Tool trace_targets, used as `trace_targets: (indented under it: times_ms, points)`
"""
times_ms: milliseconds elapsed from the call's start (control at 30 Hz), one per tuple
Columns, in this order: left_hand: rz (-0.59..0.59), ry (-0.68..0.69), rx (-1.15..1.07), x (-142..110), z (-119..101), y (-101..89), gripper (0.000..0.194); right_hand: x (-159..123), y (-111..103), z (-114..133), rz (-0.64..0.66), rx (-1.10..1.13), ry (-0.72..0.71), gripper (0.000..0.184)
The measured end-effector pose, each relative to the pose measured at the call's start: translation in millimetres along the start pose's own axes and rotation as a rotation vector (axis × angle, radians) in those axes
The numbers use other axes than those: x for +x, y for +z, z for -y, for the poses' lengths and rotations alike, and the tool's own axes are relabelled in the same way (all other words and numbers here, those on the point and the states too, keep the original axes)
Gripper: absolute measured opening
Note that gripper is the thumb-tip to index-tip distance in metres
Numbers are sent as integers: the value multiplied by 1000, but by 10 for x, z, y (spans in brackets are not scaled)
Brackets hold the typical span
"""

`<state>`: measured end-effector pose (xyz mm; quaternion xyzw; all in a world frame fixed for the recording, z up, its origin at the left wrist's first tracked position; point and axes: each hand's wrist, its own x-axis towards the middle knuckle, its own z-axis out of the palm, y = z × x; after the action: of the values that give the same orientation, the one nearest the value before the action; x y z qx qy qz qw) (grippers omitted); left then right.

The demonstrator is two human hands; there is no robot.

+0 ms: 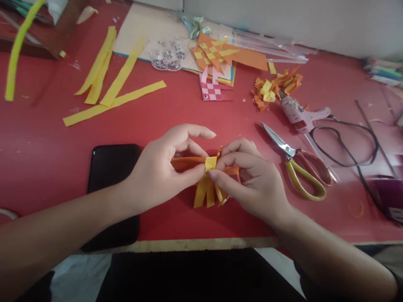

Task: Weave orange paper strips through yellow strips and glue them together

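Note:
Between my two hands is an orange and yellow woven paper piece (210, 162), held just above the red table near its front edge. My left hand (176, 161) pinches it from the left with thumb and fingers, its index finger stretched out above. From the right, my right hand (248, 172) pinches the same piece, thumb tip close to the left thumb. Loose yellow strip ends (206, 193) hang below the fingers. Parts of the orange paper are hidden behind both hands. A black phone (110, 167) lies beside and partly under my left forearm.
Scissors (291, 155) and a pink glue gun (304, 113) with a black cord lie at right. Yellow paper strips (115, 102) are at left. Behind are a pink woven paper fish (214, 91), an orange one (212, 52), a bead case (166, 56) and paper scraps (267, 90).

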<state>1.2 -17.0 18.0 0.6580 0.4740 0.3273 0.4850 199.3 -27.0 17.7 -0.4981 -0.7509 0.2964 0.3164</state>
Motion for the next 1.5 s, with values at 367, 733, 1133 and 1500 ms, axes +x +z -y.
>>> trace_targets:
  times_ms: [367, 733, 1133, 1500]
  points:
    - [-13, 45, 37, -17, 18, 7, 31, -16, 28, -18, -18, 139, 101, 9]
    - [-41, 119, 105, -17, 15, 7, 24, -14, 31, -27, -24, 73, 58, 13]
    - [140, -216, -241, 107, 61, -71, 42, 87, -82, -158, -147, -325, -460, 19]
    - [145, -232, -62, 118, 33, -67, 41, 76, -89, -199, -135, -378, -605, 21]
